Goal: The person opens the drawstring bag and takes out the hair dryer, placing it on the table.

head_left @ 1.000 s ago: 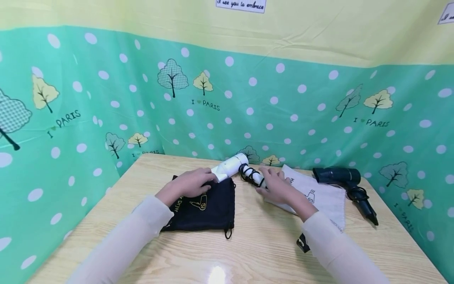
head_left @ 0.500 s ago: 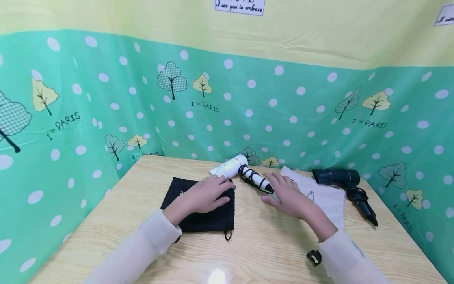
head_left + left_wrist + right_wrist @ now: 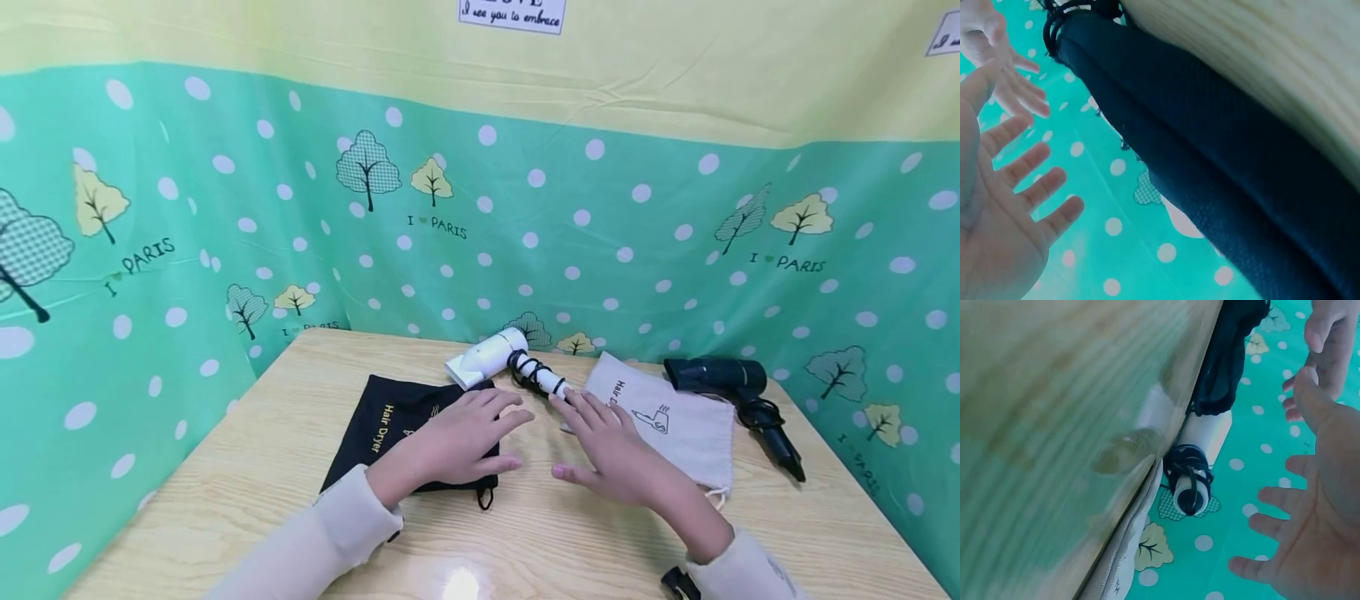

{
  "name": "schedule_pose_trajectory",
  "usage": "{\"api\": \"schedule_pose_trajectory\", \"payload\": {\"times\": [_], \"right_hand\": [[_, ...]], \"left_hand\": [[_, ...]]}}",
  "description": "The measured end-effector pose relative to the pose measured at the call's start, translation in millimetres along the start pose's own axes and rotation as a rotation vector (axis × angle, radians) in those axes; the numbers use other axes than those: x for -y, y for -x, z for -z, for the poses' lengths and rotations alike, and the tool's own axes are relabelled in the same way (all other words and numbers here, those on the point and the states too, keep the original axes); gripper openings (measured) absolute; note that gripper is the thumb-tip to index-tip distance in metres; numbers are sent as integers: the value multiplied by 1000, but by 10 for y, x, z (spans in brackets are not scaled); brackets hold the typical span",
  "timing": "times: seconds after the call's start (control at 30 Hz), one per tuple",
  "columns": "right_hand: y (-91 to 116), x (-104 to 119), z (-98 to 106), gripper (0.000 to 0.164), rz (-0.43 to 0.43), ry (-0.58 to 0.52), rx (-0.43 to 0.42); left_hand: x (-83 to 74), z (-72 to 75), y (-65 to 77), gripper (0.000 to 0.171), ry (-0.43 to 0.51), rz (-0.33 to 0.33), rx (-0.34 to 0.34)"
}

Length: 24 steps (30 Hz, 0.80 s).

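Note:
My left hand (image 3: 457, 437), fingers spread, hovers over the right part of a black drawstring bag (image 3: 360, 450) lettered "Hair Dryer". Its palm and separated fingers show in the left wrist view, holding nothing. My right hand (image 3: 618, 450) is raised with fingers apart, in front of a white drawstring bag (image 3: 690, 429). Between and behind the hands lies a white hair dryer (image 3: 491, 357), its black cord (image 3: 528, 371) wound round the handle; in the head view my right fingertips cover the handle's end. In the right wrist view that handle (image 3: 1188, 487) stands apart from the hand.
A black hair dryer (image 3: 720, 377) with its cord wrapped round the handle lies at the right, beside the white bag. The wooden table (image 3: 570, 542) backs onto a green and yellow patterned curtain (image 3: 540, 200). A dark wrist strap piece (image 3: 678, 583) shows at my right cuff.
Both hands have drawn back toward me, the left also moving right, away from the white hair dryer. My right hand has come off its handle. The dryers stay in place.

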State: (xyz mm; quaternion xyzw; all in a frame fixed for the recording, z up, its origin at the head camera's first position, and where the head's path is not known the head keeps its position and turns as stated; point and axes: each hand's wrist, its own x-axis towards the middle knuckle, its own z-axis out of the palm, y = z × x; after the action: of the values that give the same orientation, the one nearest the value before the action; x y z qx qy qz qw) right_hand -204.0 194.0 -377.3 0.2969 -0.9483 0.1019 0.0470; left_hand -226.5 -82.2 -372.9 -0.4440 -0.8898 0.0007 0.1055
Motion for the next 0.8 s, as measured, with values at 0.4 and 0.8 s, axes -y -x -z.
{"api": "schedule_pose_trajectory", "payload": {"times": [0.4, 0.8], "right_hand": [[93, 14, -25, 101, 5, -34, 40], [89, 16, -10, 100, -12, -8, 54]], "left_hand": [[-31, -55, -16, 73, -1, -3, 9], [-37, -178, -21, 83, 14, 33, 66]]}}
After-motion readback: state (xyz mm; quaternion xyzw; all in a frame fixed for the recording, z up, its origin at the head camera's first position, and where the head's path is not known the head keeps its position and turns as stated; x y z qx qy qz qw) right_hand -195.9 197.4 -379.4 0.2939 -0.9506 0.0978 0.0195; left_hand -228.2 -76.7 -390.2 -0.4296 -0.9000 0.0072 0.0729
